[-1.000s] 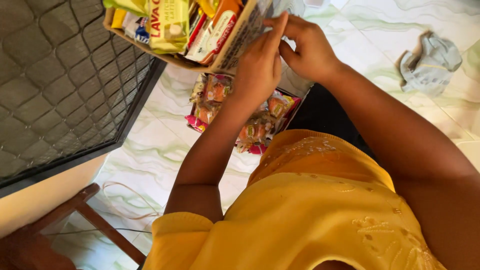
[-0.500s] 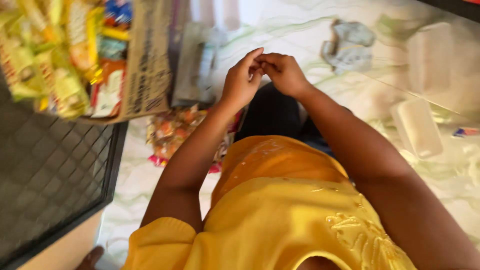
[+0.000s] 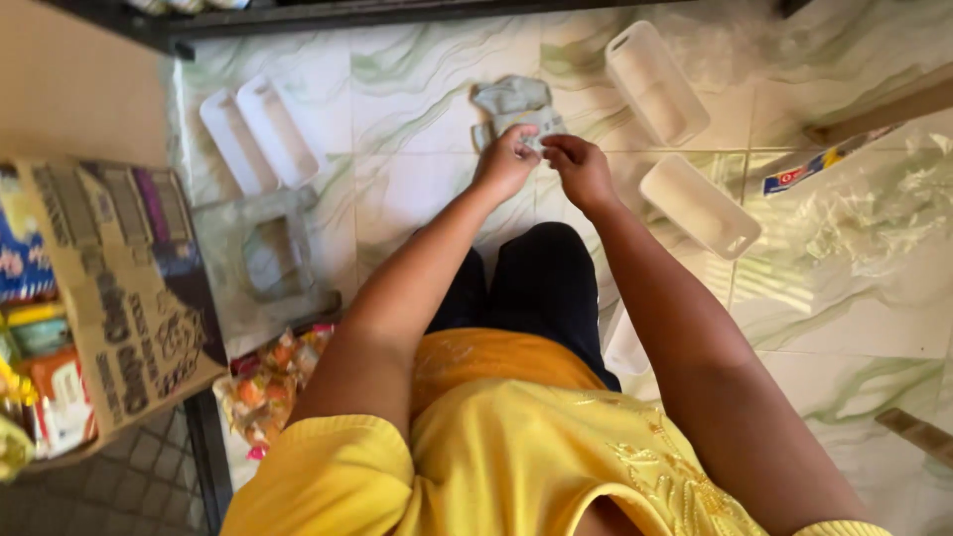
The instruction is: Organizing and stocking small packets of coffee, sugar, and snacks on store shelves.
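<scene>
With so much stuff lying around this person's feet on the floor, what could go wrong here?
The small item pinched between the left hand and right hand could slip onto the marbled tile floor. The white rectangular plastic trays and clear bag of colourful snack packets lie close by, so a step might trip on them.

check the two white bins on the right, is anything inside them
No, both white bins show only bare inner walls and floors as they lie on the marbled tile floor.

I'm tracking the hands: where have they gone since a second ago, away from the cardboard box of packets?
Yes. The left hand and right hand have left the cardboard box and now meet over the grey cloth to its right.
</scene>
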